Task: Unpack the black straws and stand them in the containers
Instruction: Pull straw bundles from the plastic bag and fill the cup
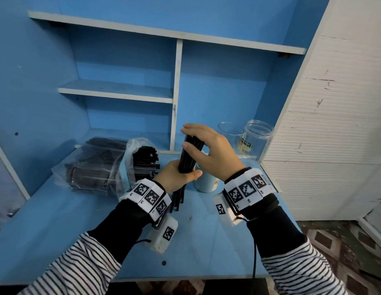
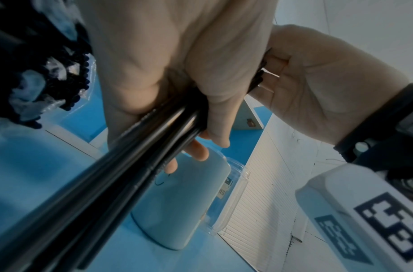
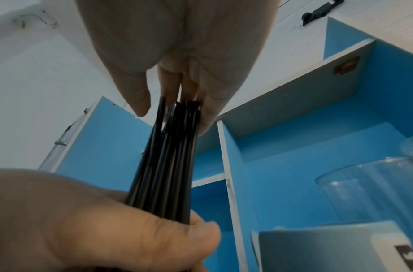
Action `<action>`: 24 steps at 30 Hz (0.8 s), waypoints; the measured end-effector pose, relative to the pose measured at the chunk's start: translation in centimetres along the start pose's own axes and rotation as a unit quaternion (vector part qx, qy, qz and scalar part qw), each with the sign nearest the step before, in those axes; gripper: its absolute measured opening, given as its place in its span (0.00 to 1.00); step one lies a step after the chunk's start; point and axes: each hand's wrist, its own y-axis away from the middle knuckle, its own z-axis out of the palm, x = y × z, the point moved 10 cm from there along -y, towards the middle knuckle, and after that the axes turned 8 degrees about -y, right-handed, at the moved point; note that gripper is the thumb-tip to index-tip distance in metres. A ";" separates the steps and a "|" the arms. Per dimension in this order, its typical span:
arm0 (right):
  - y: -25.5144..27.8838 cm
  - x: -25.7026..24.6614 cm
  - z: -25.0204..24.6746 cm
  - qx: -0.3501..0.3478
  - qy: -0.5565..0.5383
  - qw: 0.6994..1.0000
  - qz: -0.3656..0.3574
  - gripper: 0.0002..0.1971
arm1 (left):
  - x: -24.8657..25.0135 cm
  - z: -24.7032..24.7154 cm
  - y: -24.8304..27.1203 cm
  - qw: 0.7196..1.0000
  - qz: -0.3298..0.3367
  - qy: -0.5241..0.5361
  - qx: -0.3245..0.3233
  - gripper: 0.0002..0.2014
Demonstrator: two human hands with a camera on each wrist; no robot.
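Note:
A bundle of black straws (image 1: 187, 159) (image 3: 168, 156) stands nearly upright above the blue desk (image 1: 78, 231). My left hand (image 1: 181, 175) (image 2: 172, 77) (image 3: 107, 230) grips it round the middle. My right hand (image 1: 204, 147) (image 2: 317, 82) (image 3: 177, 55) curls over the top ends, thumb at the side. Just behind the bundle stands a pale blue cup (image 1: 206, 185) (image 2: 182, 202). Two clear jars (image 1: 257, 141) (image 3: 375, 187) stand further back right. An open plastic bag of black straws (image 1: 142, 160) (image 2: 61, 73) lies at the left; the bundle's lower ends poke out under my left wrist.
A second, sealed bag of straws (image 1: 93, 165) lies left of the open one. A white shelf divider (image 1: 175, 92) rises behind the bags, and a white cabinet (image 1: 323, 124) closes the desk's right side. The desk's front edge is near my forearms.

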 end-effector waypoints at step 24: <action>-0.1 1.3 -7.5 0.030 -0.137 0.976 0.168 0.06 | 8.2 0.3 0.9 0.982 0.174 0.071 0.003 0.26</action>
